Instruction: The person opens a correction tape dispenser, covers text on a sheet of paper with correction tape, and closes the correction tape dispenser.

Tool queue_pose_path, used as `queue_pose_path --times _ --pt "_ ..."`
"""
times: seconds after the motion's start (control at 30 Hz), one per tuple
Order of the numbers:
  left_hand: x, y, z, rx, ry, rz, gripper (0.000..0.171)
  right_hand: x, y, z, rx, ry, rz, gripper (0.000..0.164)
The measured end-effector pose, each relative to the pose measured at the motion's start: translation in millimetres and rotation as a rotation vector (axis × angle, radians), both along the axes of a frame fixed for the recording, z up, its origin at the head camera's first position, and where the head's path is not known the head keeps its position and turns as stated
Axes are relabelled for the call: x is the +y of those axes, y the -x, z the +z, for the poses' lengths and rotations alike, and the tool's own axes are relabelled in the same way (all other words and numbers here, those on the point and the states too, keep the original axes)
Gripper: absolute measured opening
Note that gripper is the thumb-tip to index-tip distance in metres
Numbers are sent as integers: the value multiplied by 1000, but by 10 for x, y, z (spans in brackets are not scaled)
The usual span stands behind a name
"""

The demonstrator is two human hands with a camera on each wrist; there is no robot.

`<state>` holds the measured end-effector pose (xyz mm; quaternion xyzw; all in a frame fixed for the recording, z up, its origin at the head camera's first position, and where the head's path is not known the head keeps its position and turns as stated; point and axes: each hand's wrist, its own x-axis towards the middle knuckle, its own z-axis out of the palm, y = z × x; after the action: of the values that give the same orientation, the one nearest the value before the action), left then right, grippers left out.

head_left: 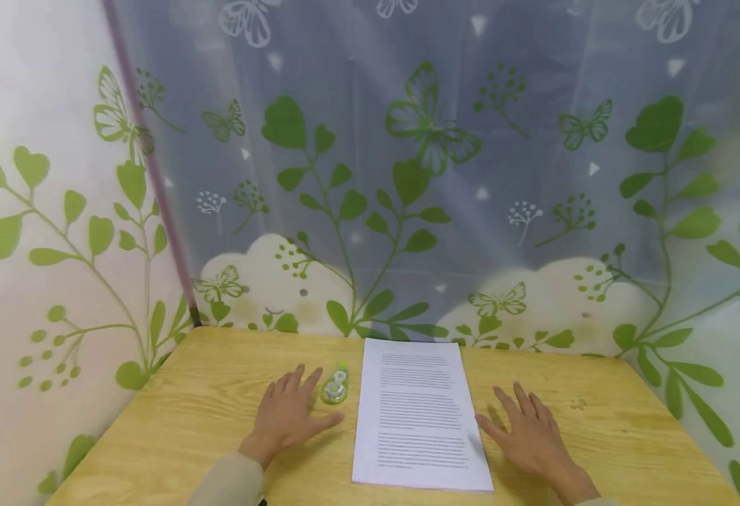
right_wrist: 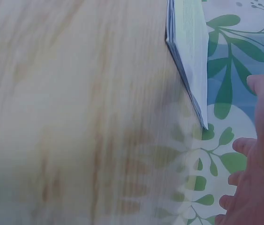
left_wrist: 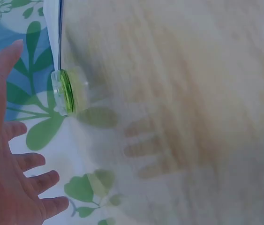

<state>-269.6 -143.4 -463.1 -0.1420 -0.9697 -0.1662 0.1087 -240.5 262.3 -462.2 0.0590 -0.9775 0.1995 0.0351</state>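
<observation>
A stack of printed paper point(head_left: 417, 414) lies on the wooden table point(head_left: 173, 422), between the two hands. To its left is a green correction tape dispenser point(head_left: 335, 386), also visible in the left wrist view as a clear and green case point(left_wrist: 67, 93). My left hand point(head_left: 289, 414) hovers just left of the dispenser with fingers spread and nothing in it. On the other side, my right hand point(head_left: 526, 432) is held beside the paper's right edge, its fingers spread and holding nothing. In the right wrist view the paper stack point(right_wrist: 190, 56) shows several sheets at its edge.
Behind the table hangs a curtain point(head_left: 357, 211) printed with green leaves and butterflies, and it continues along both sides. A small pale mark point(head_left: 578, 403) shows on the tabletop to the right of the right hand.
</observation>
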Motion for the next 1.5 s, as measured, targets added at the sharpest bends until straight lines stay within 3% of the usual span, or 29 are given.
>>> queue_pose_path --times 0.17,0.5,0.7,1.2,1.5 --pt "33 35 8 -19 17 -1 91 -16 -6 19 10 -6 4 83" --pt "138 151 137 -17 102 3 85 -55 35 56 37 5 11 78" --pt "205 192 158 -74 82 1 85 -81 60 59 52 6 19 76" --pt "313 385 28 -45 16 56 67 -149 121 28 81 48 56 70" --pt "394 525 79 -53 -11 120 58 -140 159 26 75 46 53 70"
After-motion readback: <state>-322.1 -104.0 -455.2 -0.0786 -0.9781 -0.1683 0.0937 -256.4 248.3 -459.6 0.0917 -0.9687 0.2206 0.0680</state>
